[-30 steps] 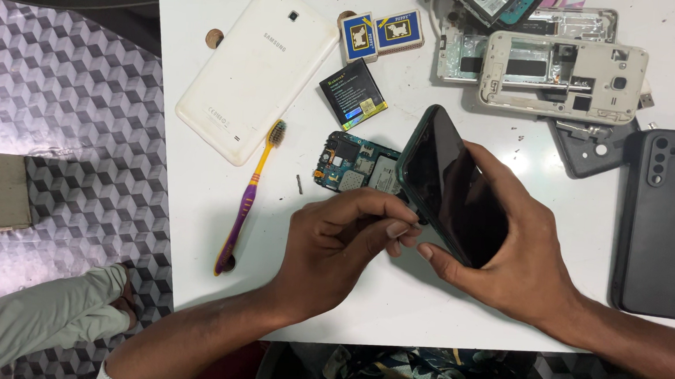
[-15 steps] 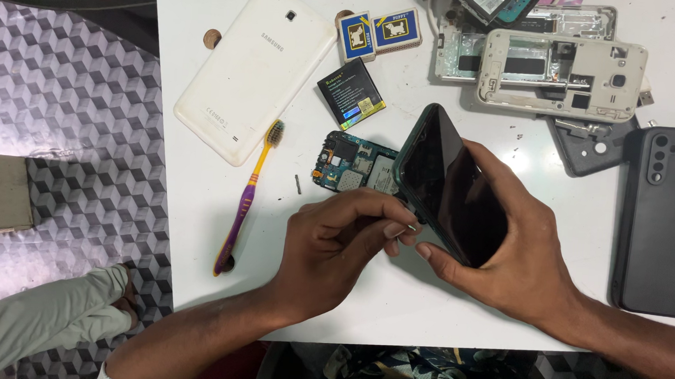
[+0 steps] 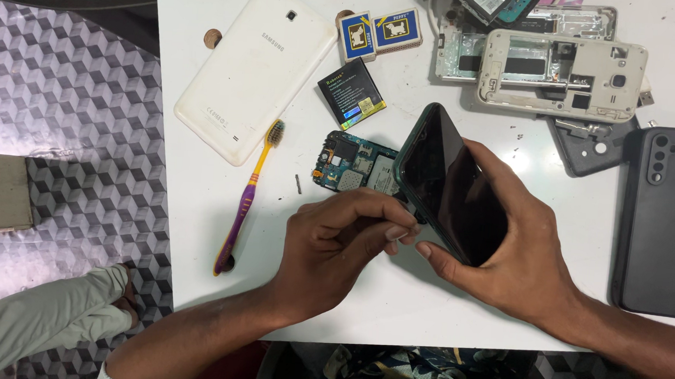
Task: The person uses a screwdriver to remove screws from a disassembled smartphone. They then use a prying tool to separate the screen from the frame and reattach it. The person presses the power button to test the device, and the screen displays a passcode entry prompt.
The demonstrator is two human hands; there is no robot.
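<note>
My right hand (image 3: pixel 521 255) grips a black smartphone (image 3: pixel 451 185), tilted on its edge above the white table (image 3: pixel 393 294), screen side facing me. My left hand (image 3: pixel 334 248) has its fingertips pinched together against the phone's lower left edge; whether a small tool is between them I cannot tell. Just behind the phone lies a bare blue-green circuit board (image 3: pixel 355 163), partly hidden by it.
A white tablet (image 3: pixel 255 67) lies face down at the upper left, a yellow-purple toothbrush (image 3: pixel 247 199) below it. A black battery (image 3: pixel 351 93), two small blue boxes (image 3: pixel 378 32), a beige phone frame (image 3: pixel 559 74) and a black phone (image 3: pixel 663 221) surround the work spot.
None of note: both hands and the phone hold nearly the same position, with only a slight shift of the left fingertips at the phone's edge.
</note>
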